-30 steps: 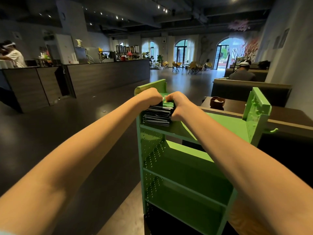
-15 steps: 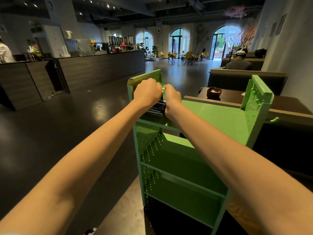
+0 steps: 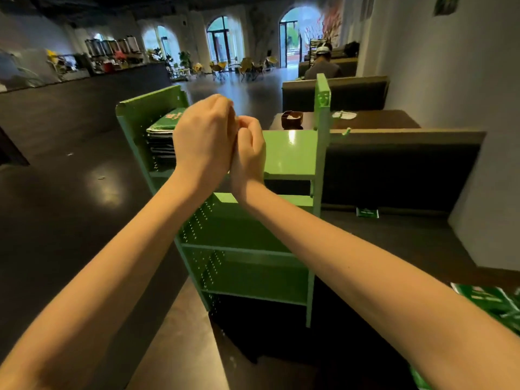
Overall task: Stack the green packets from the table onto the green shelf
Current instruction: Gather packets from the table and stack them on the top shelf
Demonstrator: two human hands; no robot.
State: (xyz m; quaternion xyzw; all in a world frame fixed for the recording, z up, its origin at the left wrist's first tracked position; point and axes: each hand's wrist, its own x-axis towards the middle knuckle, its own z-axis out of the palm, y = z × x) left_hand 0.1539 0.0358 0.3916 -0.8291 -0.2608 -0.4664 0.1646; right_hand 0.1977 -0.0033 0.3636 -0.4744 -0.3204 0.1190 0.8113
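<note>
A green metal shelf (image 3: 289, 153) stands in front of me, with a stack of green packets (image 3: 163, 136) on the left end of its top level. My left hand (image 3: 202, 142) and my right hand (image 3: 249, 153) are raised side by side in front of the shelf, just right of the stack, both with fingers curled and nothing in them. They touch each other and are off the stack. More green packets (image 3: 495, 302) lie on the dark table at the lower right, partly hidden by my right forearm. One single green packet (image 3: 367, 212) lies farther back on that table.
A dark table (image 3: 408, 249) runs along my right beside a white wall. Behind the shelf is another table with a brown bowl (image 3: 292, 119). A person sits at a booth (image 3: 323, 66) farther back. Open dark floor (image 3: 70, 178) lies to the left.
Both hands have let go of the packet stack and pulled back toward me and to the right. The stack stays on the shelf's top level. My view has swung right.
</note>
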